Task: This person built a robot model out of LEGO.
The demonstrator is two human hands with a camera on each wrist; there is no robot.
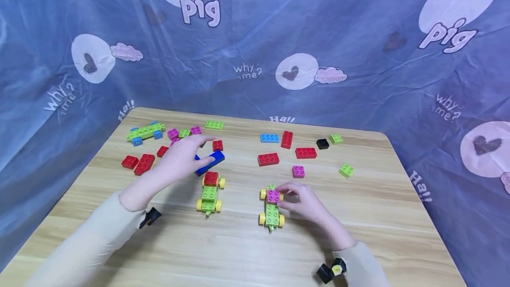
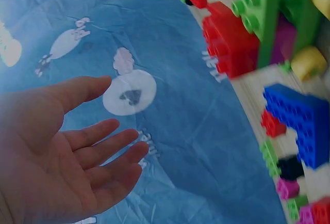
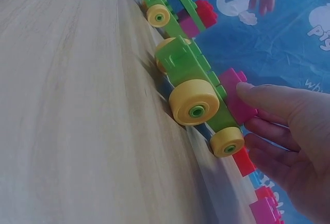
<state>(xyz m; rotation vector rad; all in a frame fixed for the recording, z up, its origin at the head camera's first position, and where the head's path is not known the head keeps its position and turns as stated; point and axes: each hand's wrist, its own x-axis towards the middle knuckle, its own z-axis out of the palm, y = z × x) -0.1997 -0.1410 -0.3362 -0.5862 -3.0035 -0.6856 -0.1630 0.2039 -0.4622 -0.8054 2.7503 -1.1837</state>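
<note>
On the right, a toy car base, green with yellow wheels (image 1: pixel 272 216), stands on the table. A pink brick (image 1: pixel 272 195) sits on its far end, and my right hand (image 1: pixel 304 203) pinches this brick between thumb and fingers, as the right wrist view shows too. My left hand (image 2: pixel 82 152) hovers with fingers spread and nothing in the palm. In the head view it overlaps a blue L-shaped piece (image 1: pixel 211 163). Nearer to me stands a second green car (image 1: pixel 209 194) with yellow wheels, a raised green brick and a red brick (image 1: pixel 211 178) on top.
A green car base with blue wheels (image 1: pixel 146 132) stands at the far left. Red, pink and green bricks lie near it. Behind the right car are several loose bricks, including a light blue one (image 1: pixel 269 138) and a black one (image 1: pixel 322 144). A blue printed cloth (image 1: pixel 247 34) hangs behind the table.
</note>
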